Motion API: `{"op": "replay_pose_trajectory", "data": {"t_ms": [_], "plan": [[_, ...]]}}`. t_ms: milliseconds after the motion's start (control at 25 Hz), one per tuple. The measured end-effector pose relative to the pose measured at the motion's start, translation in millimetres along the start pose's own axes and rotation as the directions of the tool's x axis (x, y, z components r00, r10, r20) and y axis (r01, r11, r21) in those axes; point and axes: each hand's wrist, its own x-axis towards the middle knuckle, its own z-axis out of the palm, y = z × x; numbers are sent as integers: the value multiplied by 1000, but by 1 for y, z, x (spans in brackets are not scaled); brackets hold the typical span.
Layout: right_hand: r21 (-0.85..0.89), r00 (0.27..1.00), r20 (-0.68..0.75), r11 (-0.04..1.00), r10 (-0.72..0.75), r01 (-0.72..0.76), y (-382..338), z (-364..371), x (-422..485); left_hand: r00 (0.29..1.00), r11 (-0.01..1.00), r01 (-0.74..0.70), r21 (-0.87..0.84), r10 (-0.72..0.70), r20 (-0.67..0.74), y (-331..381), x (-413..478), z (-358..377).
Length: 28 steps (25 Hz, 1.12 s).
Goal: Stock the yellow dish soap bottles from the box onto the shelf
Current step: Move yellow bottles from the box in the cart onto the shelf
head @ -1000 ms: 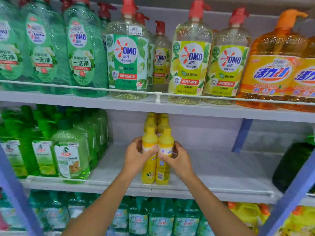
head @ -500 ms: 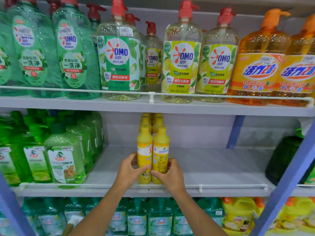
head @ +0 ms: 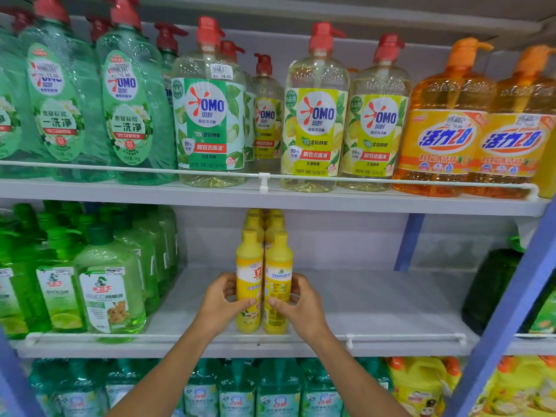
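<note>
Slid lower, left hand [head: 217,307] and right hand [head: 302,307] clasp yellow bottles [head: 249,266].

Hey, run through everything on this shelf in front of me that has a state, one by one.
Left yellow bottle, upright on the middle shelf, capped, gripped by the left hand.
Right yellow bottle, upright beside it, capped, gripped by the right hand.
Rear yellow bottles, upright, capped, lined up behind the pair.
Pump bottles, upright on the top shelf.
</note>
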Motion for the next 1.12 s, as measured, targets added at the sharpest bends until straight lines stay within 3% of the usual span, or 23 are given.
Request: {"op": "replay_pose_trajectory", "data": {"t_ms": [200,400,640,880,1120], "plan": [[-72,998,-48,997,-36,32,-1,6,1,999,999,-40,8,40,34,0,-1,-3],[-2,995,91,999,-49,49,4,-1,-1,997,1000,-23,-19,22,-68,4,-2,9],[-120,994,-107,993,-36,23,-2,11,4,998,999,-28,-17,28,-48,0,-2,6],[36,996,88,999,-29,26,4,6,0,999,1000,-23,-15,22,-26,-4,1,2],[-180,996,-85,983,3,-19,4,13,11,999,998,-50,-29,49,-14,-4,-1,4]]}}
